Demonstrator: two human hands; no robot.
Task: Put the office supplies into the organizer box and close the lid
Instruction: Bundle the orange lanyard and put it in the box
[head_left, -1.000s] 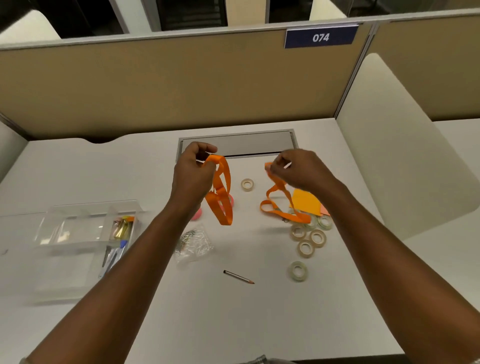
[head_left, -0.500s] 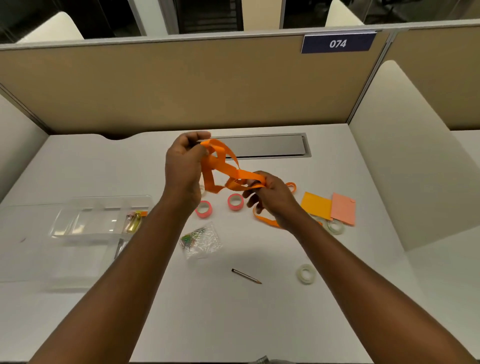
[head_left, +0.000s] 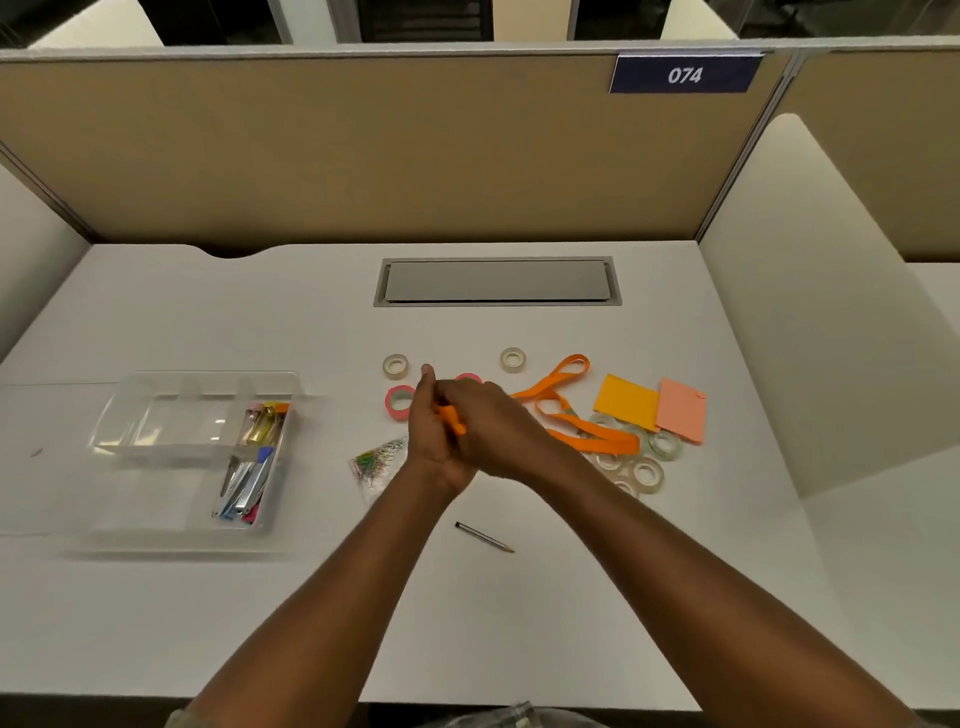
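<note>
End of orange strap (head_left: 602, 441) hidden under right hand (head_left: 498, 426), pink tape roll (head_left: 469, 376) mostly covered

Both bare forearms are stretching forward and slanting inward, the left forearm (head_left: 322, 597) angling rightward and the right forearm (head_left: 675, 561) angling leftward, so the wrists are sitting close together. The left hand (head_left: 431, 439) is curling its fingers around a flat orange fabric strap (head_left: 605, 440), its thumb (head_left: 427, 375) pointing up above them. The right hand (head_left: 493, 426) is lying back-up over the left fingers, its own fingers curling down onto the same strap, which is showing between the two sets of fingers.
</note>
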